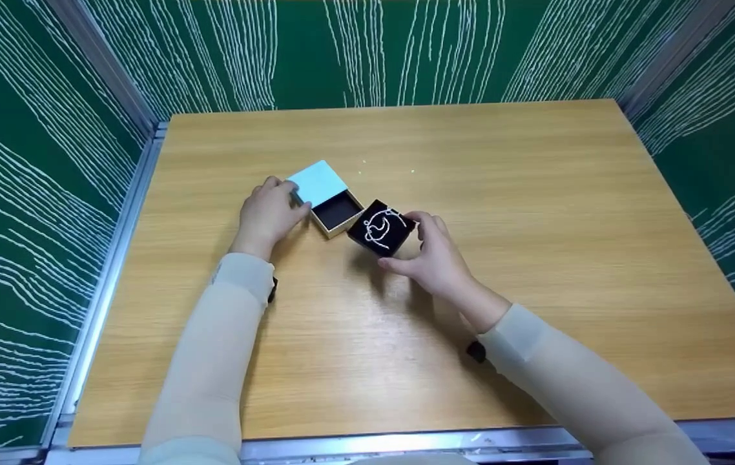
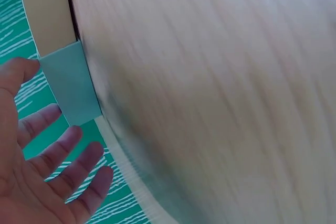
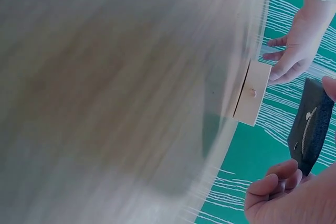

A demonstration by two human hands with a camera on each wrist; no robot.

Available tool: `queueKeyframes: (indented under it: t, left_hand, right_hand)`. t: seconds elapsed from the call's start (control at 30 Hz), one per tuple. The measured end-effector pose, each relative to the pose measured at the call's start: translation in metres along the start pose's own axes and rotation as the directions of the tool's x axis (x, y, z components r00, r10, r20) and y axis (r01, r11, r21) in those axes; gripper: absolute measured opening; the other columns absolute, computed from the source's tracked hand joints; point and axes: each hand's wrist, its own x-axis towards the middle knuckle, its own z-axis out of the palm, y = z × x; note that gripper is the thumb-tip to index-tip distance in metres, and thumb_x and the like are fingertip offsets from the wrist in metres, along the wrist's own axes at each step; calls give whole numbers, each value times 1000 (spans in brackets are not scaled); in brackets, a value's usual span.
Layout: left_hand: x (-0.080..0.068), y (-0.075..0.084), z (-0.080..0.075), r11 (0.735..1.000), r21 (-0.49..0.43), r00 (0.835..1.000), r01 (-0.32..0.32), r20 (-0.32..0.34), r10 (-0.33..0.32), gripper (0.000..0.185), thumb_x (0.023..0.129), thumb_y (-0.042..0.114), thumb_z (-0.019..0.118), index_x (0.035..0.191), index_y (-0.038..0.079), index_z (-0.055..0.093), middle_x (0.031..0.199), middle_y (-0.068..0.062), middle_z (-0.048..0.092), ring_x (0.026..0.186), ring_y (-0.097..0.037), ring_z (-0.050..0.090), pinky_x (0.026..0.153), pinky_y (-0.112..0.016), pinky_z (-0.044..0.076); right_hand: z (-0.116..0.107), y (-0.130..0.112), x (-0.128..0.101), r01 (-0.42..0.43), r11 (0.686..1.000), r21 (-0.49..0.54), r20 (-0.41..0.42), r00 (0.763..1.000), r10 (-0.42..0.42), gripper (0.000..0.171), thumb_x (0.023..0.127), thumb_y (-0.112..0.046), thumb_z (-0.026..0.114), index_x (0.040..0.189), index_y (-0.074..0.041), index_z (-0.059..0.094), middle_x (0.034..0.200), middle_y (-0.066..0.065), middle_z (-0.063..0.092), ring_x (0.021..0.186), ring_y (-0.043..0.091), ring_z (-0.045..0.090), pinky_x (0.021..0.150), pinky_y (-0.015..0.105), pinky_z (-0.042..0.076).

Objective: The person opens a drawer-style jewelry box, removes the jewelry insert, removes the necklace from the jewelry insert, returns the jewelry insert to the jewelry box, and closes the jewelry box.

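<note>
A small drawer-style box stands on the table, with a light blue sleeve (image 1: 319, 183) and a beige tray (image 1: 336, 227) partly pulled out, dark inside. My left hand (image 1: 269, 216) rests against the sleeve's left side, thumb and index finger touching it; its other fingers are spread in the left wrist view. Between thumb and fingers, my right hand (image 1: 438, 258) grips a black square jewellery pad (image 1: 400, 234) by its edges, tilted beside the tray's near right corner. A silvery-white chain (image 1: 386, 225) lies curved across the pad's face.
The wooden table (image 1: 535, 226) has a few tiny white specks (image 1: 413, 171) behind the box. Green walls (image 1: 306, 58) with white wavy lines enclose the back and sides. A metal rail (image 1: 406, 444) runs along the near edge.
</note>
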Motion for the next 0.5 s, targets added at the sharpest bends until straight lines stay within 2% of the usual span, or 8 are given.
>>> queueKeyframes:
  t: [0.1,0.23,0.33,0.5]
  left_hand:
    - [-3,4,0,999,9,998,-41,-45,41,53,111,43,72,152,10,69,153,-17,64,137,-41,64,121,-59,52]
    - [-8,12,1,993,-69,993,-94,-72,89,45,110,38,73,146,11,73,152,-12,66,140,-37,65,123,-56,52]
    - [-13,21,2,979,-158,990,-132,-61,124,45,110,40,73,144,12,75,154,-9,66,141,-33,65,125,-54,51]
    - [-26,36,6,948,-267,985,-172,-35,168,46,109,44,73,143,14,76,147,-5,71,126,-27,69,115,-48,56]
  right_hand:
    - [-2,1,-4,4,1000,1,3,1000,-4,100,83,-36,102,163,-14,47,141,21,51,127,40,54,105,52,53]
    - [-3,3,-7,8,1000,6,6,1000,-8,99,83,-36,102,162,-14,48,139,21,51,126,39,53,106,51,51]
    - [-4,5,-8,8,1000,5,1,1000,-8,98,83,-36,103,162,-15,49,137,21,51,123,38,53,104,49,50]
    - [-5,8,-8,14,1000,19,-7,1000,-14,99,83,-35,103,163,-15,48,137,21,50,122,38,53,102,46,49]
